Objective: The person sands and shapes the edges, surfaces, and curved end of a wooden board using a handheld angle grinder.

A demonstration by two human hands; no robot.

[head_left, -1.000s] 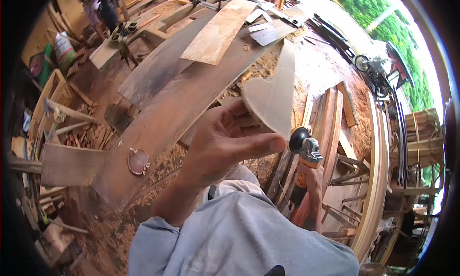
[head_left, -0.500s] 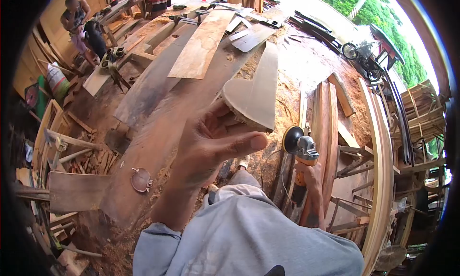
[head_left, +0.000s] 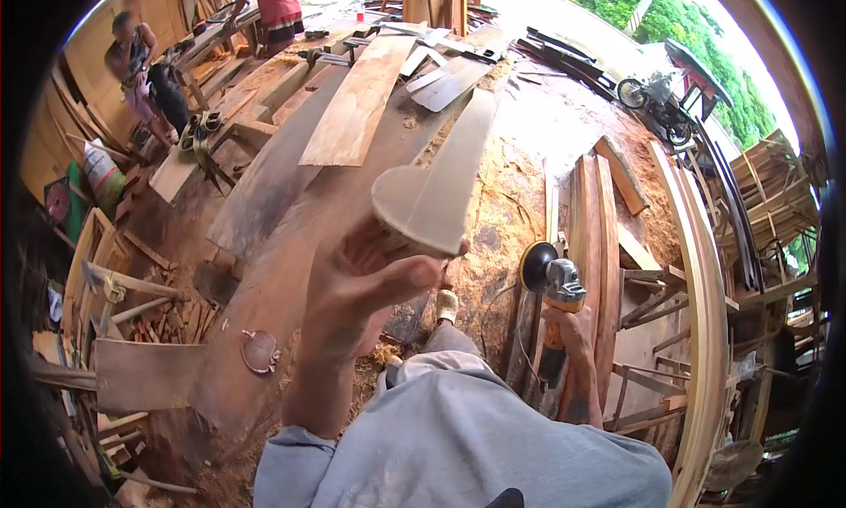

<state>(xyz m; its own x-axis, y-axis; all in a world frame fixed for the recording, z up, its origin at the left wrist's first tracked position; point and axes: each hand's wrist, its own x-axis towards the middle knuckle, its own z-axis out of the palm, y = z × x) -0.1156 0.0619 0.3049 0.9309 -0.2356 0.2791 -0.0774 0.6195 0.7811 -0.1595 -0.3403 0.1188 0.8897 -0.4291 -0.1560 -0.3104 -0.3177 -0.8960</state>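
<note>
My left hand (head_left: 366, 283) grips the thick lower end of a pale, boot-shaped piece of wood (head_left: 427, 204), thumb on the near edge and fingers partly hidden behind it. The piece is raised in front of me, its narrower arm pointing away. On the right, my right hand (head_left: 568, 327) is wrapped around the body of an angle grinder (head_left: 564, 283). A round black pad (head_left: 536, 266) on the grinder faces left, apart from the wood. Below my left hand lies a wide brown plank (head_left: 256, 288).
Lighter boards (head_left: 361, 98) lie on the plank ahead. Long timbers (head_left: 586, 244) stand to my right, with sawdust (head_left: 502, 217) beside them. A round wooden disc (head_left: 260, 351) sits at left. Two people (head_left: 132, 63) are at the back left; a motorcycle (head_left: 656, 111) stands back right.
My left hand has moved left and slightly down with the wooden piece, which is turned a little. My right hand and the grinder stay nearly in place. The view has shifted slightly.
</note>
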